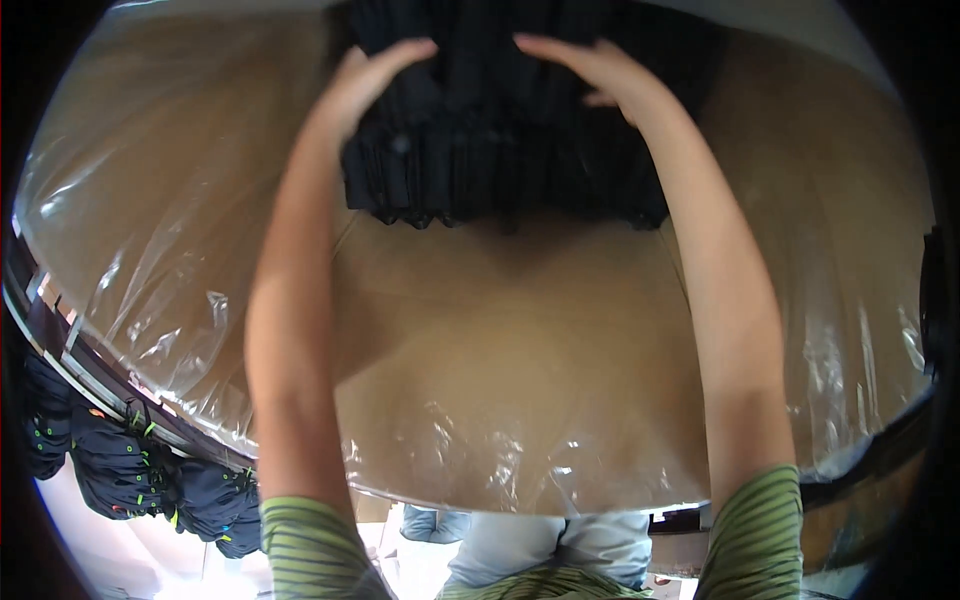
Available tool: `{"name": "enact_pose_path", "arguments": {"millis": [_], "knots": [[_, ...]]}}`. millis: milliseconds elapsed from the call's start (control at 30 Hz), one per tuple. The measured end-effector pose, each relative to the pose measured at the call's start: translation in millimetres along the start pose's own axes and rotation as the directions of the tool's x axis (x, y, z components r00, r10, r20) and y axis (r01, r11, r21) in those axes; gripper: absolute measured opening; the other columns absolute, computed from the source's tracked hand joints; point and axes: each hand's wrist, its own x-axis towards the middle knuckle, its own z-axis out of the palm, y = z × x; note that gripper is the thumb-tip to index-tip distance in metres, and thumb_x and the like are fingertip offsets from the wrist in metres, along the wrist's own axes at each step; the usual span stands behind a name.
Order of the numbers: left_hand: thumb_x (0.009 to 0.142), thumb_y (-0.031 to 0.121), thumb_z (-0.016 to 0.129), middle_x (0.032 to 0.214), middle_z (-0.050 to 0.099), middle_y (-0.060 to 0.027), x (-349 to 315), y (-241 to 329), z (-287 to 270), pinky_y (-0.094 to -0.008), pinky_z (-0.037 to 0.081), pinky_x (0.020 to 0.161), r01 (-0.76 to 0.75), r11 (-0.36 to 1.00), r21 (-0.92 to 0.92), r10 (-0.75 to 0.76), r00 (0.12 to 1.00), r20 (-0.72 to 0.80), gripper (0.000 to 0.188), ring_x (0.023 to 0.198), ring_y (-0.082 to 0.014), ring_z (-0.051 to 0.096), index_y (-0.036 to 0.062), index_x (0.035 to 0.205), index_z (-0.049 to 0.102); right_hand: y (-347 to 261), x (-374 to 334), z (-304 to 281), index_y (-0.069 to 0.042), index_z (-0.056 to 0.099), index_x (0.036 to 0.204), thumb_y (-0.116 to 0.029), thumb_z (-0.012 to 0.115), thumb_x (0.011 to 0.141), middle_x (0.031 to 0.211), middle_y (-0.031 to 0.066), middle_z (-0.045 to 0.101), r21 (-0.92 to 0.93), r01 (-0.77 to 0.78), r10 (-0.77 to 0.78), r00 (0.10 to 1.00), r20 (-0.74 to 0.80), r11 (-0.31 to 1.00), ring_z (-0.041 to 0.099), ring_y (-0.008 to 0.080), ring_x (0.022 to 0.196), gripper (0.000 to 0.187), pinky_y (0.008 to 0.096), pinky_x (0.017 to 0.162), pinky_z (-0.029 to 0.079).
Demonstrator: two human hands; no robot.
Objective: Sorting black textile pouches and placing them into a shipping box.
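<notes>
A stack of dark folded garments (500,150) lies at the far middle of a brown table (520,360) covered in clear plastic film. My left hand (370,75) rests flat on the stack's left top edge, fingers stretched forward. My right hand (600,70) presses on the stack's right top, fingers pointing left and slightly spread. Both bare forearms reach up from the lower edge, with green striped sleeves at the elbows. Neither hand is seen to grip anything; both lie on the cloth.
The plastic film (170,330) wrinkles over the table's near rim. Below the left rim hang several dark garments with bright green trim (130,470). My light trousers (520,545) show under the table's front edge.
</notes>
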Motion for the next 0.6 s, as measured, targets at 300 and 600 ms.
{"name": "enact_pose_path", "arguments": {"millis": [300, 600], "knots": [[0.073, 0.037, 0.079, 0.133, 0.046, -0.0278, 109.8, -21.2, -34.5, -0.0399, 0.039, 0.101, -0.271, 0.771, 0.576, 0.616, 0.546, -0.568, 0.094, 0.121, -0.0405, 0.047, -0.0076, 0.139, 0.029, -31.3, 108.7, 58.7, 0.006, 0.014, 0.146, -0.066, 0.059, 0.079, 0.145, 0.0288, 0.03, -0.127, 0.04, -0.068, 0.972, -0.225, 0.991, 0.036, 0.0382, 0.132, 0.108, 0.0437, 0.102, 0.039], [0.098, 0.036, 0.042, 0.154, 0.018, -0.0169, 108.8, -41.7, -8.6, -0.0505, 0.014, 0.114, 0.067, 0.31, 0.948, 0.804, 0.514, -0.299, 0.064, 0.142, -0.0357, 0.014, 0.0034, 0.148, 0.019, -4.6, 84.9, 69.0, -0.003, 0.025, 0.146, -0.047, 0.044, 0.096, 0.144, 0.0263, 0.033, -0.192, 0.44, -0.479, 0.78, -0.403, 0.877, 0.035, 0.0419, 0.131, 0.07, 0.0419, 0.107, 0.033]]}}
